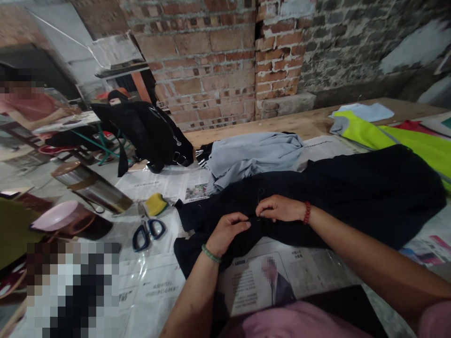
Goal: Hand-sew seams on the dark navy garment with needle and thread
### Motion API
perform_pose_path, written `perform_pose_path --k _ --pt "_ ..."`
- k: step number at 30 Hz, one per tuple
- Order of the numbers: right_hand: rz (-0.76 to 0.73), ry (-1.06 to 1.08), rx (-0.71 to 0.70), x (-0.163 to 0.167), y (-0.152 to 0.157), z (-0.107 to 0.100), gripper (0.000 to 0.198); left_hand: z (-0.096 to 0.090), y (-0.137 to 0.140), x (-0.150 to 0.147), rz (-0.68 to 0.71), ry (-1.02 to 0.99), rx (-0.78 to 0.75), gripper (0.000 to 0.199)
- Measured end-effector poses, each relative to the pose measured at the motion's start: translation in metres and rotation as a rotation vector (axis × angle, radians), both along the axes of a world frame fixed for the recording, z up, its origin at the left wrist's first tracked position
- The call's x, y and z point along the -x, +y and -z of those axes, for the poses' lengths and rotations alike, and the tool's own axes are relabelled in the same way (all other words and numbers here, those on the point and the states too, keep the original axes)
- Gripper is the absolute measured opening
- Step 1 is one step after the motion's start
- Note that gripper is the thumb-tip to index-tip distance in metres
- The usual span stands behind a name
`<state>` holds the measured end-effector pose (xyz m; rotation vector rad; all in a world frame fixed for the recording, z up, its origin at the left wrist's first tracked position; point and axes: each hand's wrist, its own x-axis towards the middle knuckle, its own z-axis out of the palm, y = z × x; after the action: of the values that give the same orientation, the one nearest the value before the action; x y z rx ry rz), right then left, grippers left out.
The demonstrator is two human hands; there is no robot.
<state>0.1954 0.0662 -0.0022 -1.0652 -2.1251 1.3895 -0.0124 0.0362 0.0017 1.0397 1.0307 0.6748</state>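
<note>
A dark navy garment, which looks like a pair of trousers, lies stretched across the newspaper-covered table. My left hand, with a green bead bracelet, pinches a fold of this cloth between thumb and fingers. Close by on the right, my right hand, wearing a red bead bracelet, has its fingertips pressed together at the same fold. A thin loop of thread stands above those fingertips. Whatever they hold is too small to make out. Blue-handled scissors rest on the newspaper to the left, beside a yellow sponge-like piece.
Behind the dark cloth lies a light grey garment. A black bag, a steel flask and a pink-topped cup stand at left. Neon-yellow clothing is at far right. Another person sits at a table beyond.
</note>
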Motion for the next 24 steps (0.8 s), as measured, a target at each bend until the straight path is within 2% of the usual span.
perform_pose_path --k 9,15,20,22,24 --pt "0.002 0.047 0.080 0.003 -0.002 -0.001 0.017 0.000 0.001 -0.002 0.027 0.023 -0.036 0.020" --pt "-0.034 0.057 0.077 0.006 -0.005 -0.003 0.018 -0.001 0.000 -0.004 0.031 0.030 -0.086 0.019" --pt "-0.079 0.009 0.012 0.014 -0.008 -0.006 0.020 0.002 0.001 -0.006 0.023 0.041 -0.082 0.018" --pt "-0.042 -0.005 -0.030 0.015 -0.008 -0.007 0.024 0.003 0.001 -0.005 0.014 0.030 -0.060 0.018" --pt "0.055 -0.017 -0.115 0.015 -0.009 -0.009 0.029 0.004 0.001 -0.005 0.002 0.014 -0.036 0.018"
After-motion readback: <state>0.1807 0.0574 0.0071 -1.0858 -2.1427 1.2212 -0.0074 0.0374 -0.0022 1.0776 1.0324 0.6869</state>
